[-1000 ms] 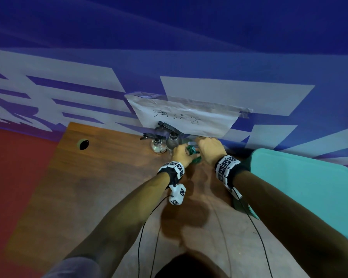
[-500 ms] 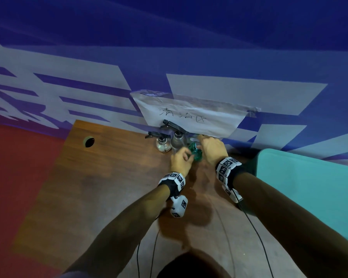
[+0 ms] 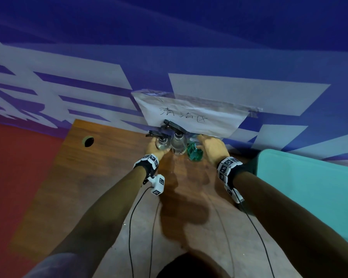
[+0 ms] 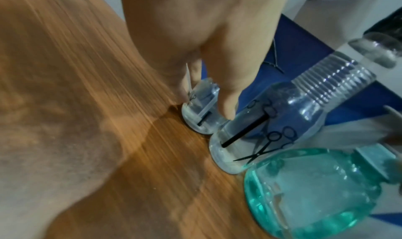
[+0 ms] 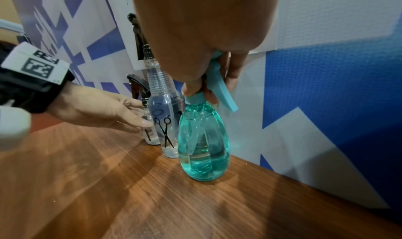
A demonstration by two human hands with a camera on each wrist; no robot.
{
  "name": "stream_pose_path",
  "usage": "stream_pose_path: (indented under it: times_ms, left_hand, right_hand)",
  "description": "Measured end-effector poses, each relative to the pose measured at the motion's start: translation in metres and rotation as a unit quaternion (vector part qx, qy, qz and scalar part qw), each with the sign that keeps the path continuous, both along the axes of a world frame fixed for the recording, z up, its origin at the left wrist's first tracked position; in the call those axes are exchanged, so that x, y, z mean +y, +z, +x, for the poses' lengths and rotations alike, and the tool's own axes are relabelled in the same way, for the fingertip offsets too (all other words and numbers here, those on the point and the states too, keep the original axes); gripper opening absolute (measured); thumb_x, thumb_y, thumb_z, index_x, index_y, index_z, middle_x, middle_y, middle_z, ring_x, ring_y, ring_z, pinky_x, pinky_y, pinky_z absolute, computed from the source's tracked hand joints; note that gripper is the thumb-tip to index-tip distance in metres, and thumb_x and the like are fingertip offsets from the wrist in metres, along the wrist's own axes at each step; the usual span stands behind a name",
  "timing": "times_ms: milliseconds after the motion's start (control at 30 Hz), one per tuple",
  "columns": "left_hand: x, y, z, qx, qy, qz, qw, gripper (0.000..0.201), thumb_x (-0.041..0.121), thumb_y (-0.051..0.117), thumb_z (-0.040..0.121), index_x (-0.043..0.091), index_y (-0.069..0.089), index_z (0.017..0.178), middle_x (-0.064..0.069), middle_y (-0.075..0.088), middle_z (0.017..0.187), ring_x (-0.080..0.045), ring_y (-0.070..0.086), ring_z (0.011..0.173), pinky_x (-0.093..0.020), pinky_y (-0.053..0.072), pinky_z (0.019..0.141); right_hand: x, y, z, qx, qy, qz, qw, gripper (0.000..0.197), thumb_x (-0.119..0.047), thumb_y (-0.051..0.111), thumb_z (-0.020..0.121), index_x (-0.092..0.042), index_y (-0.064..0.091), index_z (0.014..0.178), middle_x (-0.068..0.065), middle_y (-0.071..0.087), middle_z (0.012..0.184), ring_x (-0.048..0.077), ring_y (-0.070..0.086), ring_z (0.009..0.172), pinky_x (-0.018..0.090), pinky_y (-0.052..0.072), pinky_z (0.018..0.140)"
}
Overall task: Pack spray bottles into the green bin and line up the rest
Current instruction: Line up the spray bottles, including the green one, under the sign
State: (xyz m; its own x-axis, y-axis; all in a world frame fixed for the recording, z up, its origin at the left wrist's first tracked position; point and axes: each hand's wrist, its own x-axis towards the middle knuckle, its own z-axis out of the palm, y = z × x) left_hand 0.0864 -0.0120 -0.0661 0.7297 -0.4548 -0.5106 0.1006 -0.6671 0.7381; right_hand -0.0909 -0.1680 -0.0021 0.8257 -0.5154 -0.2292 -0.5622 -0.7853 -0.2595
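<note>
I see my right hand with its fingers clamped on the neck and trigger of the translucent teal plastic spray bottle. It stands upright on the brown wooden tabletop, touching the taller clear scissor-print bottle. My left hand has straight fingers against the small clear bottle. The green bin sits well right.

Head view: right hand covers the teal bottle's spray head; green bin cut by the frame's right edge, its interior not visible. Left wrist view: motion-blurred; left hand hides most of the small clear bottle, and the tall clear bottle's trigger head runs off frame. Right wrist view: small bottle mostly hidden behind the tall one; writing on the paper sign too small to read.
</note>
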Motion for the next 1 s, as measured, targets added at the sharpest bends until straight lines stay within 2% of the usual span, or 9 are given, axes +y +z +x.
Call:
stream_pose_path:
  times_ms: [133, 267, 400, 500, 600, 700, 767, 867, 1000]
  left_hand:
    - [-0.006, -0.006, -0.001, -0.037, -0.006, 0.027, 0.999, 0.039, 0.018, 0.085, 0.076, 0.013, 0.059, 0.105, -0.001, 0.068, 0.098, -0.024, 0.067, 0.096, -0.038, 0.055, 0.09]
    - [0.0, -0.012, 0.0, -0.067, -0.035, 0.052, 0.996, 0.043, 0.027, 0.086, 0.075, 0.017, 0.06, 0.107, 0.004, 0.067, 0.095, -0.018, 0.064, 0.089, -0.029, 0.05, 0.083]
    - [0.005, -0.012, -0.001, -0.067, -0.055, 0.067, 0.994, 0.05, 0.021, 0.088, 0.071, 0.021, 0.059, 0.112, 0.006, 0.071, 0.106, -0.017, 0.065, 0.095, -0.029, 0.05, 0.087]
    - [0.004, 0.0, -0.015, -0.101, -0.013, 0.088, 0.991, 0.059, 0.01, 0.084, 0.071, 0.014, 0.053, 0.12, 0.003, 0.059, 0.105, -0.019, 0.058, 0.094, -0.03, 0.051, 0.086]
    - [0.004, 0.011, -0.042, -0.102, -0.025, 0.124, 0.987, 0.025, 0.0, 0.073, 0.078, 0.01, 0.059, 0.096, -0.001, 0.06, 0.093, -0.02, 0.06, 0.082, -0.028, 0.052, 0.071]
    - [-0.003, 0.016, -0.076, -0.083, -0.104, 0.088, 0.987, 0.016, 0.004, 0.072, 0.08, 0.017, 0.064, 0.083, 0.002, 0.068, 0.084, -0.018, 0.068, 0.083, -0.033, 0.059, 0.078]
    - [-0.012, 0.022, -0.097, -0.086, -0.147, 0.043, 0.984, 0.023, 0.005, 0.073, 0.082, 0.02, 0.063, 0.097, 0.003, 0.067, 0.086, -0.017, 0.066, 0.086, -0.039, 0.059, 0.081]
    - [-0.03, 0.024, -0.117, -0.102, -0.165, -0.016, 0.981, 0.051, -0.001, 0.074, 0.081, 0.018, 0.054, 0.123, -0.003, 0.066, 0.107, -0.021, 0.063, 0.103, -0.04, 0.057, 0.091]
    - [-0.049, 0.025, -0.121, -0.138, -0.16, 0.011, 0.977, 0.05, -0.001, 0.07, 0.083, 0.006, 0.052, 0.129, -0.016, 0.063, 0.12, -0.033, 0.061, 0.111, -0.04, 0.051, 0.095]
  right_hand:
    - [0.001, -0.001, 0.0, -0.006, -0.006, -0.005, 1.0, 0.042, -0.013, 0.061, 0.096, -0.021, 0.05, 0.136, 0.009, 0.069, 0.116, 0.027, 0.068, 0.101, 0.04, 0.055, 0.08]
    - [0.005, -0.002, 0.001, -0.02, -0.028, 0.009, 0.999, 0.037, -0.015, 0.06, 0.097, -0.02, 0.052, 0.133, 0.007, 0.071, 0.112, 0.027, 0.069, 0.099, 0.042, 0.057, 0.079]
    - [0.009, 0.001, 0.005, -0.009, -0.041, 0.021, 0.999, 0.031, -0.013, 0.06, 0.097, -0.016, 0.053, 0.127, 0.009, 0.071, 0.109, 0.029, 0.068, 0.1, 0.046, 0.057, 0.082]
    - [0.01, 0.005, 0.003, -0.003, -0.037, 0.022, 0.999, 0.037, -0.011, 0.061, 0.096, -0.018, 0.052, 0.131, 0.008, 0.071, 0.111, 0.029, 0.068, 0.101, 0.046, 0.057, 0.082]
    - [0.006, 0.004, 0.003, -0.007, -0.024, 0.018, 1.0, 0.04, -0.008, 0.063, 0.093, -0.022, 0.053, 0.129, 0.005, 0.073, 0.11, 0.026, 0.069, 0.099, 0.044, 0.058, 0.08]
    - [0.007, 0.014, 0.006, 0.015, -0.013, 0.006, 1.0, 0.023, -0.015, 0.061, 0.097, -0.015, 0.056, 0.12, 0.011, 0.072, 0.105, 0.032, 0.069, 0.097, 0.042, 0.055, 0.077]
    - [0.008, 0.019, 0.007, 0.033, -0.004, -0.007, 0.999, 0.02, -0.016, 0.061, 0.098, -0.013, 0.056, 0.117, 0.013, 0.071, 0.103, 0.034, 0.067, 0.094, 0.04, 0.05, 0.073]
    - [0.009, 0.021, 0.011, 0.049, 0.003, -0.026, 0.998, 0.021, -0.015, 0.065, 0.095, -0.012, 0.058, 0.115, 0.012, 0.07, 0.104, 0.032, 0.067, 0.093, 0.039, 0.051, 0.075]
    - [0.009, 0.028, 0.017, 0.086, 0.005, -0.034, 0.996, 0.025, -0.011, 0.068, 0.091, -0.008, 0.061, 0.115, 0.014, 0.068, 0.11, 0.033, 0.067, 0.098, 0.039, 0.05, 0.076]
